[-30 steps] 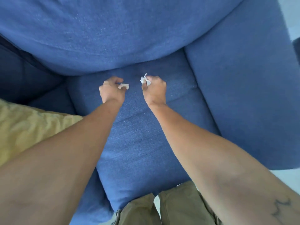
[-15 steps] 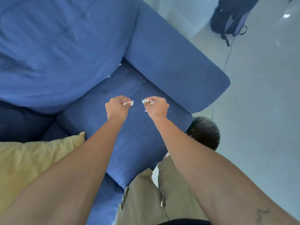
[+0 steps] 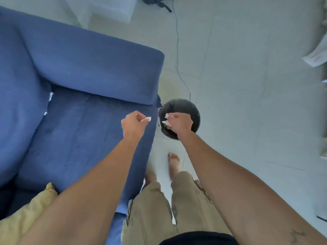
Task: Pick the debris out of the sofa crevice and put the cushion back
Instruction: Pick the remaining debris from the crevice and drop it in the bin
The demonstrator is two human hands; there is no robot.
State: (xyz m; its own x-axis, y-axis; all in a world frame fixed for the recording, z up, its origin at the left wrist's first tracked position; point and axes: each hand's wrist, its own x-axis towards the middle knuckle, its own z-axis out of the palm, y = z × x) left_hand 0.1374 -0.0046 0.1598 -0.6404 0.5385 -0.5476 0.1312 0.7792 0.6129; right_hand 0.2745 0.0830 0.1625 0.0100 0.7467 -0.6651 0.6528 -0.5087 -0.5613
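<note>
While the right hand (image 3: 179,125) is hovering over the black bin (image 3: 179,119) at the centre of the frame, its fingers are pinching white scraps of debris (image 3: 166,119) above the opening. The left hand (image 3: 133,125) is closing in a fist over the blue seat cushion (image 3: 79,138), pinching a pale scrap (image 3: 147,119) at its fingertips. More white bits (image 3: 50,96) are lying in the sofa crevice at middle left, and a yellow pillow (image 3: 26,218) is sitting at lower left.

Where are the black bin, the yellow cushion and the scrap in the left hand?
black bin (image 3: 192,110), head view, inner far wall.
yellow cushion (image 3: 23,220), head view, its middle.
scrap (image 3: 147,119), head view, tip sticking out.
</note>
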